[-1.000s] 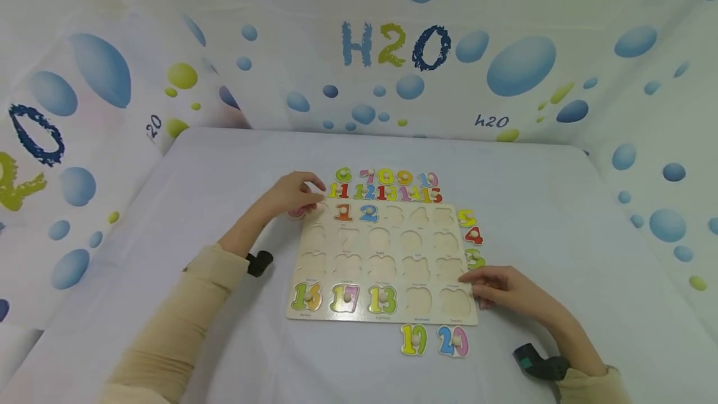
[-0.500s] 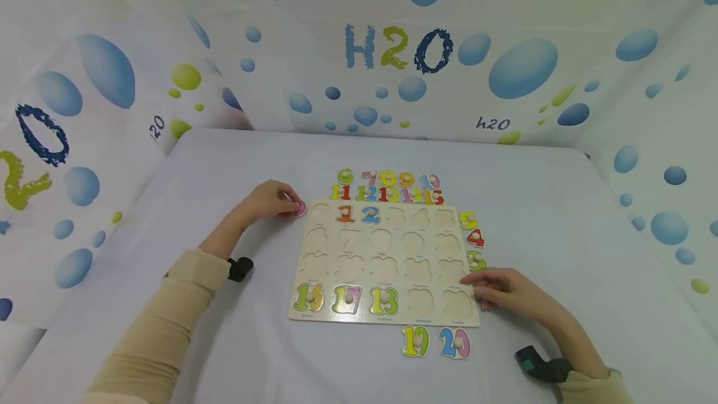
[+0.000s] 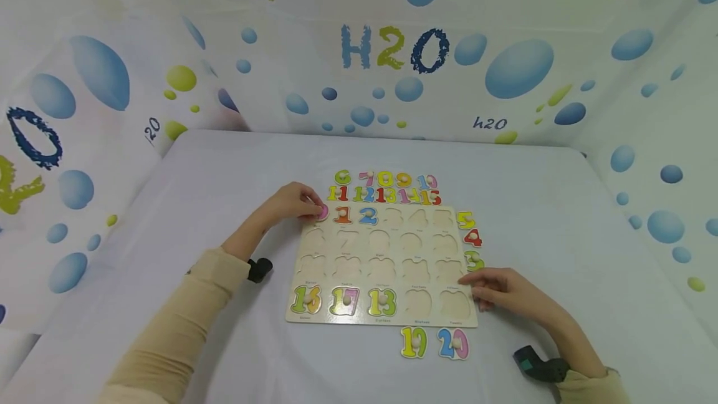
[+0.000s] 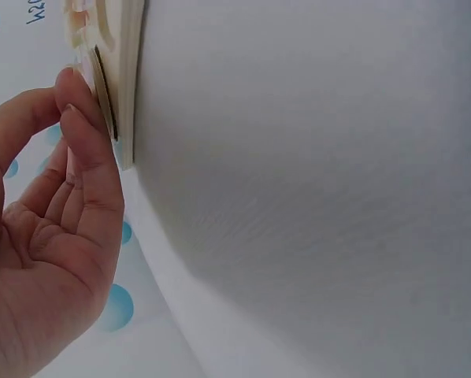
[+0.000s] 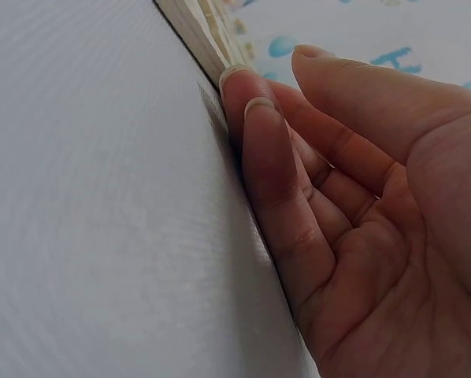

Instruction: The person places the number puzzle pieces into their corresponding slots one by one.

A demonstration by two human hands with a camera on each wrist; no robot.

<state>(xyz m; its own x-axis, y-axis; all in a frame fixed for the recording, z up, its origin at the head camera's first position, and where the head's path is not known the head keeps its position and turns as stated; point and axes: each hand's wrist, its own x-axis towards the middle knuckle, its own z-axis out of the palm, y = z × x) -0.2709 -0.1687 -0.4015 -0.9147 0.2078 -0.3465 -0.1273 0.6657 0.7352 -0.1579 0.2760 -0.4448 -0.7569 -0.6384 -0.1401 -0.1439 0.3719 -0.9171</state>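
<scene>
My left hand point(image 3: 296, 201) pinches a rounded pink number puzzle piece point(image 3: 322, 212) at the top left corner of the wooden puzzle board point(image 3: 359, 282). In the left wrist view that piece point(image 4: 103, 94) shows edge-on, tilted against the board's face; whether it sits in the recess I cannot tell. Beside it, the orange 1 point(image 3: 343, 215) and blue 2 point(image 3: 368, 216) fill their recesses. My right hand point(image 3: 505, 288) rests at the board's right edge with loosely bent fingers, holding nothing. In the right wrist view its fingertips point(image 5: 263, 126) lie against the board's side point(image 5: 200, 39).
Number pieces 6 to 10 point(image 3: 385, 179) and 11 to 15 point(image 3: 387, 195) lie in two rows behind the board. Pieces 5 point(image 3: 466, 220), 4 point(image 3: 473, 237) and 3 point(image 3: 474, 260) lie to its right. In front lie 19 point(image 3: 414, 343) and 20 point(image 3: 453, 344).
My left hand reached left of the board, took hold of the pink piece there, and brought it rightward to the board's top left corner. My right hand has stayed in place.
</scene>
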